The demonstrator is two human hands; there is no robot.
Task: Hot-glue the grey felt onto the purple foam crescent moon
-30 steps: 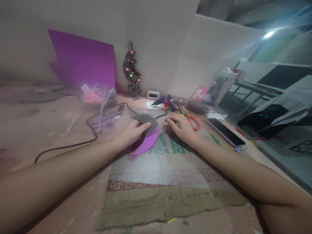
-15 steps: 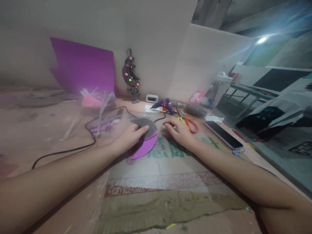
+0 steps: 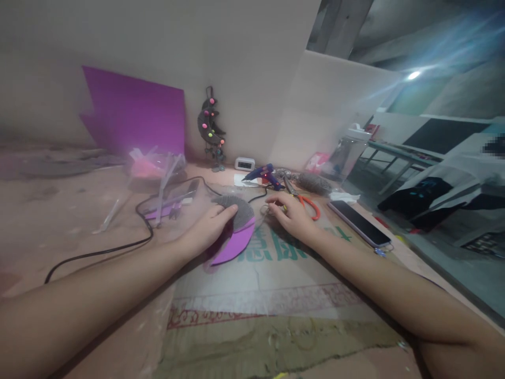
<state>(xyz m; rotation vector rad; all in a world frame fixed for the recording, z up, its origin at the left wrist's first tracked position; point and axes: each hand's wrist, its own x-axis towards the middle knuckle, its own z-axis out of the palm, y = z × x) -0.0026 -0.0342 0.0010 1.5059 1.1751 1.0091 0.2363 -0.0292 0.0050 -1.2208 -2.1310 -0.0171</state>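
Observation:
My left hand (image 3: pixel 208 227) lies flat, fingers stretched, on a purple foam crescent (image 3: pixel 233 246) partly covered with grey wound cord (image 3: pixel 241 208). My right hand (image 3: pixel 291 212) rests just to the right of the crescent, fingers curled and pinched on a thin grey strand near the crescent's edge; the strand is too fine to see clearly. Both rest on a flattened cardboard sheet (image 3: pixel 276 284) with green print.
Orange-handled scissors (image 3: pixel 309 204) and a blue glue gun (image 3: pixel 263 175) lie behind my right hand. A phone (image 3: pixel 358 223) lies to the right. A black cable (image 3: pixel 118 245), a plastic bag with glue sticks (image 3: pixel 158 168), a purple sheet (image 3: pixel 136 118), a moon ornament (image 3: pixel 211 129) and a small clock (image 3: pixel 244 163) stand along the wall.
The view has tilted down slightly. My right hand's fingers have closed a little towards the crescent's edge. The left hand stays pressed on the crescent.

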